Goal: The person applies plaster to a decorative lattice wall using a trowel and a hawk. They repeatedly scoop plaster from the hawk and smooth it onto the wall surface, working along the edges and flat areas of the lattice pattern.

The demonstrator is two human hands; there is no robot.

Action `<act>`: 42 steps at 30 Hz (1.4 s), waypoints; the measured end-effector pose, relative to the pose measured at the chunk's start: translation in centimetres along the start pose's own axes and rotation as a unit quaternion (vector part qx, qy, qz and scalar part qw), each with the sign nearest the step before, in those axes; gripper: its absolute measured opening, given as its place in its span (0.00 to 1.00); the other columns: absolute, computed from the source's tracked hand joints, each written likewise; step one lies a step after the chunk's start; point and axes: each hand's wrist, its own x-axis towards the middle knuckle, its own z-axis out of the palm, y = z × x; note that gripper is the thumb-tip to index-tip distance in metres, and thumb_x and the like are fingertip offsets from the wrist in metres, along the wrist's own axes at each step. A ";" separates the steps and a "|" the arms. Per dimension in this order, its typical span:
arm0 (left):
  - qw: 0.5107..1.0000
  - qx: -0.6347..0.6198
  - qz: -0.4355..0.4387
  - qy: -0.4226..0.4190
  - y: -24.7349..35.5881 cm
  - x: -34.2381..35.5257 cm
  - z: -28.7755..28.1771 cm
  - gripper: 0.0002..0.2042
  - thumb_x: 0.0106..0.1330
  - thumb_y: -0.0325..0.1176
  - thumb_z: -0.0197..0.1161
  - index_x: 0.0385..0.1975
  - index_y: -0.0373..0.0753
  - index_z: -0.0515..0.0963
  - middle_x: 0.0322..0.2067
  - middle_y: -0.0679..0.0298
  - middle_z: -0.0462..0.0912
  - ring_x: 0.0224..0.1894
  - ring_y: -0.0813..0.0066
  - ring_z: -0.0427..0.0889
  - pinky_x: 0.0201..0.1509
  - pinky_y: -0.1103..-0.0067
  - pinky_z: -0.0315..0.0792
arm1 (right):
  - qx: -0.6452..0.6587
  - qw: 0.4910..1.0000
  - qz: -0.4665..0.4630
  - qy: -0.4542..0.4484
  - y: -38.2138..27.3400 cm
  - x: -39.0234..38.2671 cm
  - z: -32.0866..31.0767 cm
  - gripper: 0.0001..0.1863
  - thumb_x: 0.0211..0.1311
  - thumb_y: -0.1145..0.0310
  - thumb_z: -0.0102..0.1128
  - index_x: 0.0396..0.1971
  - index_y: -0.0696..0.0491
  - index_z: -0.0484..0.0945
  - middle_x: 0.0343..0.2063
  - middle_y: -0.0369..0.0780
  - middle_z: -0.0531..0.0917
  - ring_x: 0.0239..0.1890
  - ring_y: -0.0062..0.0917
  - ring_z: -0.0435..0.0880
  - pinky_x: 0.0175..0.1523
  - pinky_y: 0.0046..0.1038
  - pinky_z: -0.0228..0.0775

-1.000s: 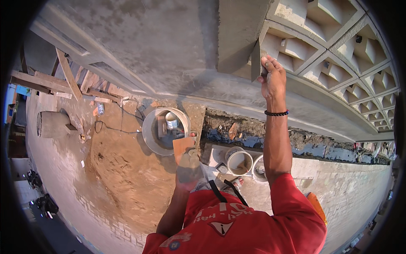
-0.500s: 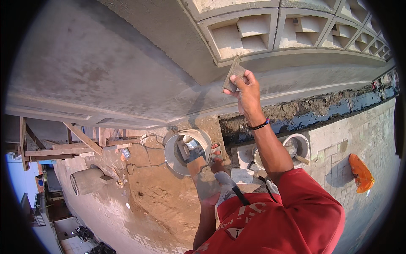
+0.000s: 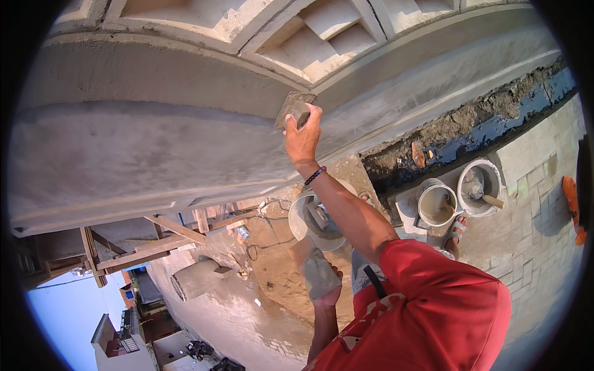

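Float [image 3: 296, 105] lay at twelve o'clock from my nearer right hand [image 3: 301, 142], which pinched it, long axis one-to-seven; my left hand [image 3: 328, 296], near six, clasped a mortar-smeared board [image 3: 320, 276].

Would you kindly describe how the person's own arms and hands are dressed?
The right hand is ungloved, with a dark beaded bracelet at its wrist; the forearm is bare up to a short red sleeve. The left hand also looks ungloved, and the visible part of its forearm is bare; its sleeve cannot be made out.
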 end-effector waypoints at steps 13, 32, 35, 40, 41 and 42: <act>0.999 0.010 0.007 0.034 -0.7 -0.1 -0.6 0.16 0.64 0.47 0.51 0.44 0.46 0.73 0.30 0.68 0.75 0.28 0.76 0.66 0.34 0.77 0.58 | 0.001 1.000 0.021 0.004 -1.5 -0.1 0.2 0.23 0.54 0.72 0.59 0.49 0.61 0.64 0.39 0.51 0.76 0.41 0.44 0.76 0.49 0.38 0.67; 0.998 -0.057 -0.011 0.005 -3.7 1.3 -0.9 0.16 0.68 0.48 0.46 0.47 0.47 0.73 0.37 0.65 0.79 0.36 0.69 0.76 0.37 0.72 0.66 | 0.054 0.951 0.137 -0.271 -8.6 7.3 -12.6 0.23 0.62 0.70 0.57 0.55 0.63 0.69 0.29 0.34 0.79 0.24 0.12 0.71 0.23 0.17 0.62; 0.996 -0.083 -0.018 -0.021 -4.1 1.3 -1.3 0.18 0.69 0.49 0.45 0.49 0.48 0.72 0.40 0.65 0.79 0.39 0.68 0.77 0.39 0.71 0.67 | 0.011 0.951 0.128 -0.281 -8.4 8.3 -11.9 0.24 0.61 0.70 0.58 0.56 0.64 0.68 0.27 0.34 0.78 0.23 0.13 0.71 0.23 0.18 0.62; 0.984 -0.114 -0.032 -0.132 -4.2 1.8 -2.9 0.21 0.71 0.51 0.42 0.53 0.46 0.70 0.45 0.67 0.78 0.45 0.70 0.78 0.45 0.71 0.73 | -0.059 0.951 0.127 -0.276 -8.4 8.3 -10.6 0.25 0.61 0.69 0.58 0.56 0.65 0.66 0.26 0.33 0.78 0.22 0.12 0.70 0.23 0.18 0.61; 0.985 -0.122 -0.034 -0.120 -4.2 1.9 -2.7 0.21 0.70 0.52 0.42 0.52 0.46 0.71 0.44 0.67 0.78 0.43 0.69 0.78 0.43 0.71 0.72 | -0.065 0.951 0.130 -0.273 -8.5 8.2 -10.3 0.24 0.62 0.69 0.58 0.56 0.64 0.67 0.25 0.31 0.77 0.21 0.11 0.69 0.23 0.17 0.59; 0.985 -0.129 -0.035 -0.106 -4.1 1.8 -2.6 0.21 0.70 0.53 0.43 0.51 0.46 0.72 0.43 0.67 0.79 0.42 0.69 0.78 0.42 0.71 0.71 | -0.069 0.951 0.133 -0.270 -8.5 8.1 -10.0 0.23 0.62 0.69 0.57 0.55 0.63 0.67 0.25 0.29 0.77 0.20 0.10 0.68 0.23 0.16 0.58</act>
